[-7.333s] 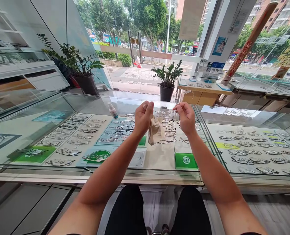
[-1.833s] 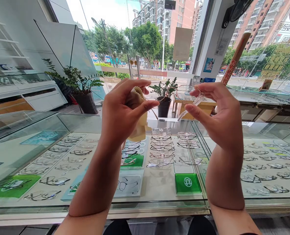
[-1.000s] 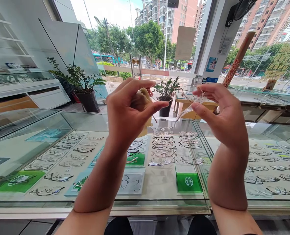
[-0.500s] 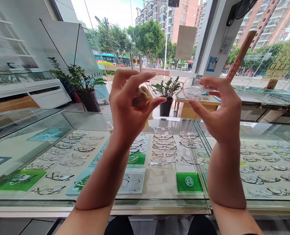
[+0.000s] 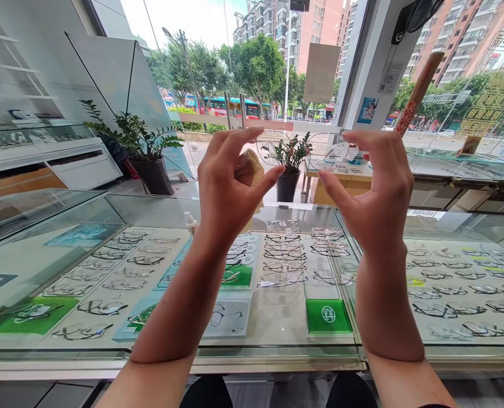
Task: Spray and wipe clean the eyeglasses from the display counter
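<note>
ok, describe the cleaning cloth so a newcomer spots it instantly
Start at the glass display counter full of eyeglass frames, then look up to the two raised hands holding clear-lensed glasses. The beige cloth is bunched in the left hand, the only soft fabric there.

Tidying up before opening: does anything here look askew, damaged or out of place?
Nothing stands out. Both hands, left hand and right hand, hold the glasses up level; a tan cloth sits in the left palm. Frames in the display case lie in orderly rows.
</note>
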The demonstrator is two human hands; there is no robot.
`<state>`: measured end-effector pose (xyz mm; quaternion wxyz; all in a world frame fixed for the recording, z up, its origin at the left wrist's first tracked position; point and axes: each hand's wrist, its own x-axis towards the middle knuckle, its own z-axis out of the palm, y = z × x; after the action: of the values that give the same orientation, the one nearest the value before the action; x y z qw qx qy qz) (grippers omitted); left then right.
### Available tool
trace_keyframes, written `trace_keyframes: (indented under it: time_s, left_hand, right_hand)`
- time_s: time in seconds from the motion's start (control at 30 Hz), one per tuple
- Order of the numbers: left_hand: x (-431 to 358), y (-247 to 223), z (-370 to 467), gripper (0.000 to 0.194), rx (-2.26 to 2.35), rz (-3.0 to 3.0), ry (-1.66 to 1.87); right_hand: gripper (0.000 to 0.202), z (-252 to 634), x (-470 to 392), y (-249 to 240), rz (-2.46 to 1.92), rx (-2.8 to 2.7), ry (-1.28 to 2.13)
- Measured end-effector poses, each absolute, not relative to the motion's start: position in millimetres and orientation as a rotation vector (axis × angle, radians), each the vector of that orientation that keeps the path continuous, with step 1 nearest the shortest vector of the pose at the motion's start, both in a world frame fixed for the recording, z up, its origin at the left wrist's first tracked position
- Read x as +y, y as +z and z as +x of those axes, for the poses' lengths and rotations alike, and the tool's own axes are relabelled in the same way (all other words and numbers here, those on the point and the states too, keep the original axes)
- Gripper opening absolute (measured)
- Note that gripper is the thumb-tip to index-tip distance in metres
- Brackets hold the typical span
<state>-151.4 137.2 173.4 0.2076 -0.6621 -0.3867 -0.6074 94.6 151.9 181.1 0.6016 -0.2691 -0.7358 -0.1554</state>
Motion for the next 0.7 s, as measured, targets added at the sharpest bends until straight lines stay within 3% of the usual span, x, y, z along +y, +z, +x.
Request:
trace_keyframes:
  time_s: [0.7]
  left_hand:
    - [122.3,163.6,-119.2,0.049,-1.067,-1.622,-1.757]
  right_hand:
    - [0.044,95.8,169.1,178.5,-0.648,-1.7,-0.356]
